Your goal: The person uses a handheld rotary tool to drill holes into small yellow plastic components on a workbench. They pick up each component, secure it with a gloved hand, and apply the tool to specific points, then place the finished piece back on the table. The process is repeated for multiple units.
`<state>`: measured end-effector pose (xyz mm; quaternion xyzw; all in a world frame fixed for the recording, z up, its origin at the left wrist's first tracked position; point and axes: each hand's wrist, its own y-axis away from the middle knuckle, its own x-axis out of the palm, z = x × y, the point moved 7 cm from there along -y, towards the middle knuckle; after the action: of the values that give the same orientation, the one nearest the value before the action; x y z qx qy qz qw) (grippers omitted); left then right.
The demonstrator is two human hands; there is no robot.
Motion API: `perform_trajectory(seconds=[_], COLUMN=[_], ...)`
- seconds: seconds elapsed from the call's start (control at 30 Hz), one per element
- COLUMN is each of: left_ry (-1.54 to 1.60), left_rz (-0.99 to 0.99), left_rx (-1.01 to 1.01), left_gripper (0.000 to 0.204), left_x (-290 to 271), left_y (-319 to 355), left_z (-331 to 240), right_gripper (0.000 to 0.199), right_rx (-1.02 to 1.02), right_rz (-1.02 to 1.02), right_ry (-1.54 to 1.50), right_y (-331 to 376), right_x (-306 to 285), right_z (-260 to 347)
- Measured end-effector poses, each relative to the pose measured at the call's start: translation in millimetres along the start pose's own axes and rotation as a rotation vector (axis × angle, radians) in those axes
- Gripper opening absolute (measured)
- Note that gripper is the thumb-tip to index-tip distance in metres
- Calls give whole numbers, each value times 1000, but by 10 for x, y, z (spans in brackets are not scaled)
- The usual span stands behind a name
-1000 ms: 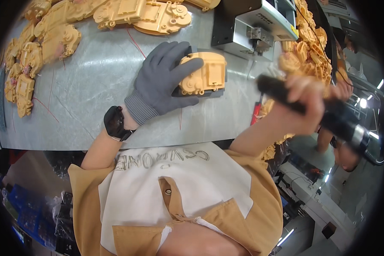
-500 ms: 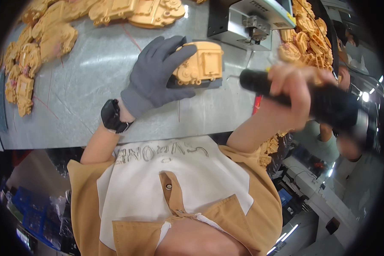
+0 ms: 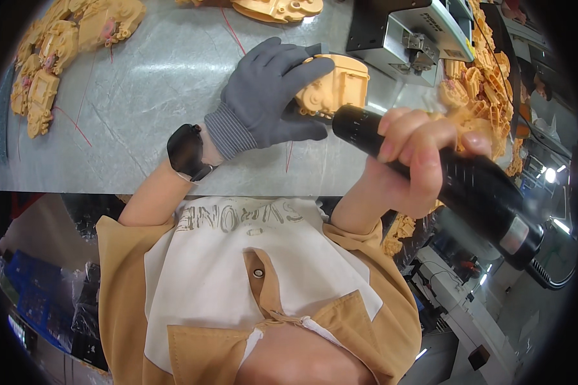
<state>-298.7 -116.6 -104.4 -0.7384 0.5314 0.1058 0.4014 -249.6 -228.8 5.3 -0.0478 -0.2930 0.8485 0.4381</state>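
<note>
My left hand (image 3: 260,96), in a grey knit glove, grips an orange plastic housing (image 3: 350,80) from its left side, thumb and fingers spread around it. Part of a dark grey block (image 3: 317,49) shows at the housing's far edge. Bare, my right hand (image 3: 424,151) is wrapped around a black electric screwdriver (image 3: 488,196), held slanted with its cable end toward the lower right. The screwdriver's front end is at the near edge of the housing; whether the bit touches it, I cannot tell.
Orange housings (image 3: 58,48) lie in a row at the far left of the grey metal table (image 3: 154,109). Another orange part (image 3: 279,8) sits at the back. A box-shaped machine with a metal outlet (image 3: 420,51) stands back right, beside heaped orange parts (image 3: 491,80).
My right hand has brought the screwdriver left, in to the housing's near edge. The left hand still holds the housing. The whole view has shifted, so the table things appear further right.
</note>
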Motion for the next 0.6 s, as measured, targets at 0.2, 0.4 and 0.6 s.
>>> perform_trajectory(seconds=[0.2, 0.4, 0.6], left_ry=[-16, -9, -15], left_rz=[1, -10, -13], left_rx=[-17, -11, -15], left_gripper=[72, 70, 69], left_x=[13, 11, 6], left_y=[8, 12, 22], left_z=[8, 2, 8], right_gripper=[41, 42, 46], right_rx=[11, 5, -26], right_rz=[15, -71, -11], right_ry=[3, -102, -134], right_y=[-5, -10, -4], right_x=[-10, -51, -105], right_z=[-12, -43, -124])
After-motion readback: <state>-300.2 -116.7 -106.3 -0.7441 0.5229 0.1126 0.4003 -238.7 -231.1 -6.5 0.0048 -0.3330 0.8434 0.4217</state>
